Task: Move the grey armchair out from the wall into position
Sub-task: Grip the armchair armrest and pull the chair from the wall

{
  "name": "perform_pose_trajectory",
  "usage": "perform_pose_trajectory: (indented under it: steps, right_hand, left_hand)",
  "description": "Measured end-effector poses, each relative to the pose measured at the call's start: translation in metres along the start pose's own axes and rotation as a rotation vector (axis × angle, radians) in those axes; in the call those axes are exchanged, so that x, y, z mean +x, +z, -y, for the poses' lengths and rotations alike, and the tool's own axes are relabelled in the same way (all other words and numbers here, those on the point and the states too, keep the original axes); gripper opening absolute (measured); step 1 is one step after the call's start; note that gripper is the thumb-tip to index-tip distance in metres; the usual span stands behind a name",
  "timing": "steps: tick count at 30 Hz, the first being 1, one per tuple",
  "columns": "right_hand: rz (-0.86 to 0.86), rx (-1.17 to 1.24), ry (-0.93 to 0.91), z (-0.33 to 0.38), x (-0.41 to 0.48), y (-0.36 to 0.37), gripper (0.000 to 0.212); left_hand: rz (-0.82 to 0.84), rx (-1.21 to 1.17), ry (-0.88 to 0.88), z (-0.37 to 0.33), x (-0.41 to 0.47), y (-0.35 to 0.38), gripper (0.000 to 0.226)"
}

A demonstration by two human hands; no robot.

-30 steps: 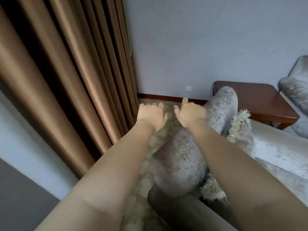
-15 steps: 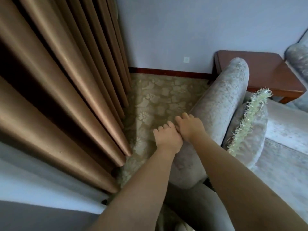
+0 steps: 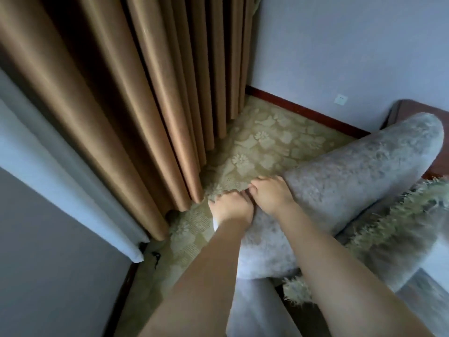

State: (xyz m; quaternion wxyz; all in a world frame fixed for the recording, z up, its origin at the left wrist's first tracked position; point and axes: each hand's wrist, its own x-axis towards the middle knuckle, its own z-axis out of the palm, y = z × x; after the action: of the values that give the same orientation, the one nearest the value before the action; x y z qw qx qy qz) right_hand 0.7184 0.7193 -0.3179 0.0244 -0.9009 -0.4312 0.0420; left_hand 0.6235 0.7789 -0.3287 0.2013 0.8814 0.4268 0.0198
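both hands, left hand (image 3: 230,206) and right hand (image 3: 272,194), curl side by side over the outer edge of the grey armchair (image 3: 345,181), likely for pulling; it sits in the corner near the curtain (image 3: 145,93).

Both bare arms stretched forward, side by side. Left hand (image 3: 229,210) and right hand (image 3: 273,197) touching each other, fingers curled over the outer edge of the armchair's backrest (image 3: 352,166).
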Motion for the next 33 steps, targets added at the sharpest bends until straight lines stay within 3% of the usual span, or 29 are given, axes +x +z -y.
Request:
perform_pose_trajectory:
  steps: [4,17,33]
  right_hand:
    - [0.008,-0.061,-0.066,0.003,0.001,0.004,0.04]
    - [-0.053,-0.044,-0.014,0.019,-0.033,0.001,0.045]
    - [-0.101,-0.032,-0.014,0.032,-0.048,-0.003,0.045]
  left_hand:
    - [-0.056,0.087,0.001,0.001,-0.002,0.004,0.047]
    - [-0.18,0.057,-0.002,0.011,-0.041,-0.002,0.047]
    - [-0.201,0.048,0.007,0.02,-0.056,-0.01,0.045]
